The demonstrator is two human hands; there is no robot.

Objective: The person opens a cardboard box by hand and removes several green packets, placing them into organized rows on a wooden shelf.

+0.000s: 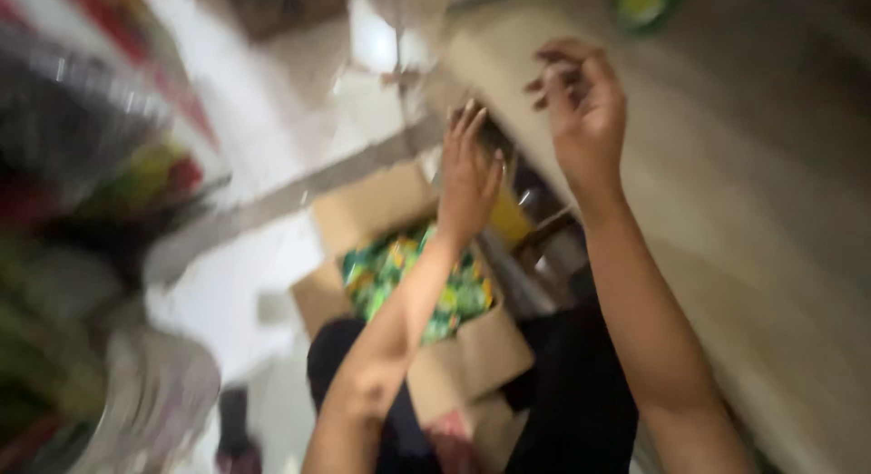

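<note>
A pale tiled floor [272, 138] fills the upper left of the blurred view, and a broad grey-beige surface [762, 193], which may be a shelf or a wall panel, slants across the right side. Both arms are raised in front of it. The left hand [469, 170] is held up flat, its fingers [464, 125] straight and close together, open and holding nothing. The right hand [581, 102] is higher and to the right, with its fingers [558, 61] curled loosely inward; nothing shows between them, though the blur leaves it unclear whether they touch the grey-beige surface behind.

Below the hands, resting against the person's dark-clothed lap, sits an open cardboard box [472, 351] with its flaps spread outward. It is filled with small green and yellow packets [408, 274]. The left forearm crosses over the box, so the packets lie well below the left fingers and further still from the right ones. Neither hand touches the box or its contents.

Just right of the box's upper edge is a yellow object [511, 222] and some dark metal-looking shapes, too smeared to identify. At the left edge stand blurred racks of colourful goods [82, 184], leaving a strip of open floor between them and the box. A green item [646, 2] lies at the top edge.
</note>
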